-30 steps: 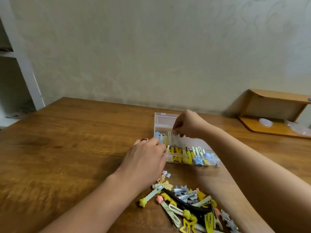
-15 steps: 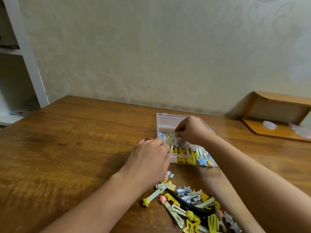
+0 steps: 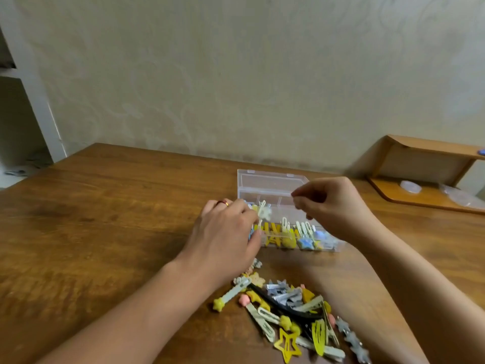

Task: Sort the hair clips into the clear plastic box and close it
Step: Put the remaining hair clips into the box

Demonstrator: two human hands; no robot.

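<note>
The left hand (image 3: 225, 232) rests at the near-left corner of the clear plastic box (image 3: 273, 187), fingers curled on a pale clip (image 3: 263, 212). The box stands open between the 2 hands. The right hand (image 3: 330, 206) hovers over it, fingertips pinched, contents unclear. Loose hair clips (image 3: 291, 316) lie on the table (image 3: 105, 219) just below both.

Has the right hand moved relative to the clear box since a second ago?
Yes. The right hand has shifted toward the right end of the clear plastic box; earlier it hovered over the box's left-middle compartments, near the left hand.
</note>
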